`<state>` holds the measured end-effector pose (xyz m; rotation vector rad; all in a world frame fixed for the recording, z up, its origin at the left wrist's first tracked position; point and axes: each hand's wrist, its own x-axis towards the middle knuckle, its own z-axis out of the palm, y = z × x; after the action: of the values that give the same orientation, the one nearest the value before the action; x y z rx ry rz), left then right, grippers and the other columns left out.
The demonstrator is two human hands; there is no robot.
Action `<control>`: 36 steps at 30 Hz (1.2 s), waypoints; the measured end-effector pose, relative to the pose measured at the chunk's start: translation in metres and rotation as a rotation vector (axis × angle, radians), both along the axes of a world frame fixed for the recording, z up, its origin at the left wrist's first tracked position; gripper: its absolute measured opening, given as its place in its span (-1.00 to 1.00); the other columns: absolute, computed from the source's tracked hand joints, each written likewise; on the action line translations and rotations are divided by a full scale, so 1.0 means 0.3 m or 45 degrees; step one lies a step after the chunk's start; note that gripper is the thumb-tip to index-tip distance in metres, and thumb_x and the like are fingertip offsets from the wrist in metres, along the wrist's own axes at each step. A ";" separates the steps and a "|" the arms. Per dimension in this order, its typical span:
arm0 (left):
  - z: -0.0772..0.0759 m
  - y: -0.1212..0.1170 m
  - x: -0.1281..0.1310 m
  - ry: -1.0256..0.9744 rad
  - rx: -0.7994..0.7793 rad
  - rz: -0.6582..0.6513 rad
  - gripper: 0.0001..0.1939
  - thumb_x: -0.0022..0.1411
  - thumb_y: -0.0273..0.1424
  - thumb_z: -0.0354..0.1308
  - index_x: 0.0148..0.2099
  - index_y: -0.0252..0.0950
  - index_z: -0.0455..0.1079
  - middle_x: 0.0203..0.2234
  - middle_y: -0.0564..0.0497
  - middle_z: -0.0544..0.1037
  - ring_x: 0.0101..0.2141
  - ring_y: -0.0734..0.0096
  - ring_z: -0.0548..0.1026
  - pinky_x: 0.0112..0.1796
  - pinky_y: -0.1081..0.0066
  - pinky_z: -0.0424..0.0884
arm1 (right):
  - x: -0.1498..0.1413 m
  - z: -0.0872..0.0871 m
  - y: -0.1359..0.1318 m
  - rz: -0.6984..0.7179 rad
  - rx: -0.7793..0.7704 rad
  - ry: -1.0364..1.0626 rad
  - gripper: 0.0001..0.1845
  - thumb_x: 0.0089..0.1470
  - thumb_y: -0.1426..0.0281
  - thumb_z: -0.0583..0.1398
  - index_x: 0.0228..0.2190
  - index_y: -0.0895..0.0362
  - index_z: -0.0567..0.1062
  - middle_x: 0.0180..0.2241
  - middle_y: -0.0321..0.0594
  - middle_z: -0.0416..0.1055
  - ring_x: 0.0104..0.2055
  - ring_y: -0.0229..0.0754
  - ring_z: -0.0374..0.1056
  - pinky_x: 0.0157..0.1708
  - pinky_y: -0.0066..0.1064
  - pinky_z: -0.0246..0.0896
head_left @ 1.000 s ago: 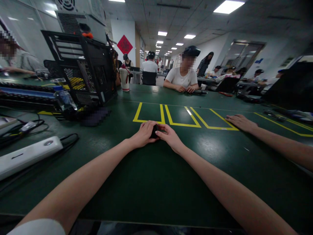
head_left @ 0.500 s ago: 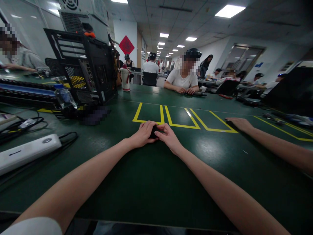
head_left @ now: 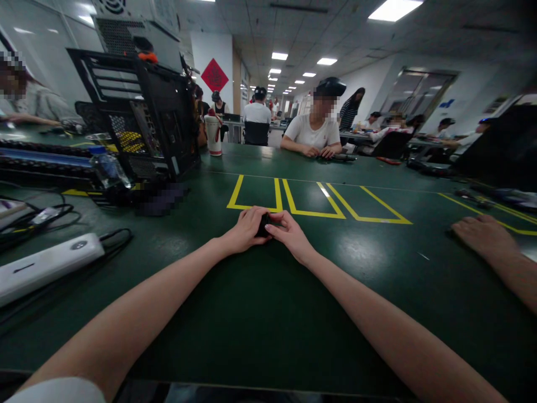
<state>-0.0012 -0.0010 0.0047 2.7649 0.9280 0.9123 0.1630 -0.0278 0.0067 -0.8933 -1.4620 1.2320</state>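
Both my arms reach forward over the dark green table (head_left: pixel 260 313). My left hand (head_left: pixel 244 229) and my right hand (head_left: pixel 289 234) meet in the middle, fingers curled round a small black object (head_left: pixel 264 224) held between them on the tabletop. Most of the object is hidden by my fingers. It lies just in front of yellow taped rectangles (head_left: pixel 293 198).
A co-worker's hand (head_left: pixel 482 235) lies flat on the table at right. At left stand a black computer case (head_left: pixel 142 117), a water bottle (head_left: pixel 109 168), cables and a white power strip (head_left: pixel 46 266). A seated person (head_left: pixel 312 134) faces me across the table; a white cup (head_left: pixel 213 137) stands far left.
The co-worker's hand at right has drawn back from the yellow tape toward the right edge. My own hands have stayed put on the black object.
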 end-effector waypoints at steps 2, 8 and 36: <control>0.000 -0.001 0.000 0.003 0.003 0.000 -0.46 0.06 -0.32 0.12 0.04 -0.27 -0.03 -0.09 -0.12 0.23 -0.04 0.16 0.23 -0.03 0.11 0.13 | -0.002 -0.001 0.003 -0.023 0.006 -0.014 -0.75 -0.14 0.33 0.22 -0.34 0.07 0.31 -0.23 -0.28 0.29 -0.22 -0.26 0.30 -0.17 -0.27 0.24; 0.005 -0.006 -0.001 0.019 0.020 -0.003 -0.47 0.07 -0.34 0.11 0.04 -0.28 -0.03 -0.09 -0.13 0.23 -0.03 0.15 0.22 -0.03 0.10 0.12 | 0.002 -0.005 0.011 -0.050 -0.004 -0.072 -0.68 -0.13 0.31 0.21 -0.26 0.07 0.32 -0.17 -0.24 0.30 -0.18 -0.24 0.29 -0.14 -0.25 0.22; 0.006 -0.011 0.001 -0.004 0.011 0.019 -0.48 0.05 -0.35 0.11 0.03 -0.26 -0.02 -0.10 -0.12 0.24 -0.04 0.16 0.23 -0.03 0.09 0.12 | 0.003 0.004 -0.005 0.036 0.035 -0.034 -0.69 -0.16 0.35 0.23 -0.29 0.06 0.32 -0.19 -0.27 0.29 -0.11 -0.22 0.26 -0.09 -0.25 0.20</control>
<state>-0.0008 -0.0043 0.0067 2.7670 0.9474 0.9245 0.1640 -0.0295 0.0078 -0.8764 -1.5134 1.2222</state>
